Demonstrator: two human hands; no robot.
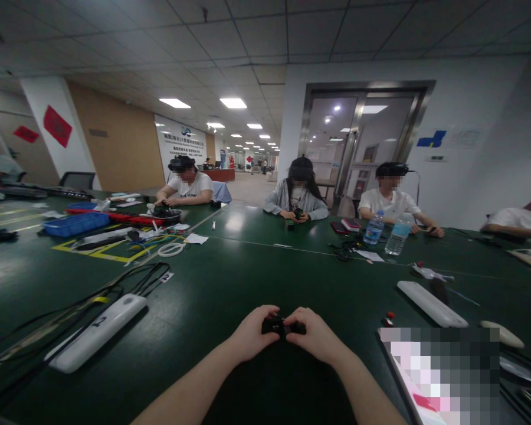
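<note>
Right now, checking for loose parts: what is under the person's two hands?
A small black part shows, held between the left hand and right hand over the green table. The palms hide the tabletop beneath.

Counter (230, 277) dark green; small part (283, 326) in hands black; power strip (97, 339) white; tray (76, 224) blue; floor-tape marking (92, 252) yellow.

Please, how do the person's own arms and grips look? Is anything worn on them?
Nothing worn shows. The left grip and right grip are bare hands, without gloves or visible rings. The left forearm and right forearm are bare to the picture's edge: no sleeve, watch or band.
</note>
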